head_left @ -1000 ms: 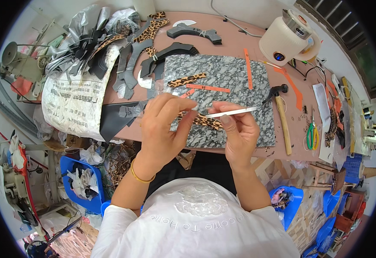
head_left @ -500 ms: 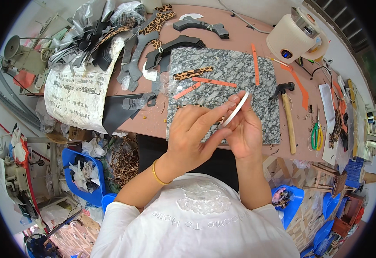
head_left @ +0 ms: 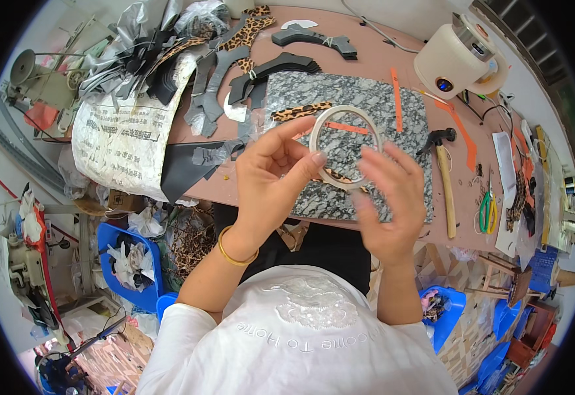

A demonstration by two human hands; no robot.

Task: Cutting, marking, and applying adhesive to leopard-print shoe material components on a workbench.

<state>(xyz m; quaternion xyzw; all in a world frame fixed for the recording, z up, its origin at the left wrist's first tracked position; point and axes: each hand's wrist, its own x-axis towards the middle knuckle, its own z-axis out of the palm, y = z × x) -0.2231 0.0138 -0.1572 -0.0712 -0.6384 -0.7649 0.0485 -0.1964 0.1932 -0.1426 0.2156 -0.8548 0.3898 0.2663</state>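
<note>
A: Where is the ring?
B: White ring [head_left: 345,109], in the air between the two hands, seen against the grey slab [head_left: 407,151]. Looks like a narrow tape roll.

A: Which hand has it?
B: Left hand [head_left: 271,158]. Grip pinched on the ring's left rim, thumb toward the lower side, index finger above. Ring lies off to the right of that grip.

A: Right hand?
B: Right hand [head_left: 393,204] just beside the lower right of the rim. Fingers spread, thumb apart, nothing seen in the grasp. Blurred; cannot tell whether a fingertip touches.

A: Long axis?
B: None to speak of, being round. Broad face toward the viewer, hole plain to see, standing on edge rather than flat. Orange strip [head_left: 352,128] shows through it.

A: So the nearer hand?
B: Left, in contact. Right a close second, facing the opposite rim. The ring spans the gap between them.

A: Anything close by?
B: Leopard strip [head_left: 300,111] on the slab, beyond the left fingers. Hammer [head_left: 447,191] farther right, its handle on the bench [head_left: 379,59], well apart from the ring.
</note>
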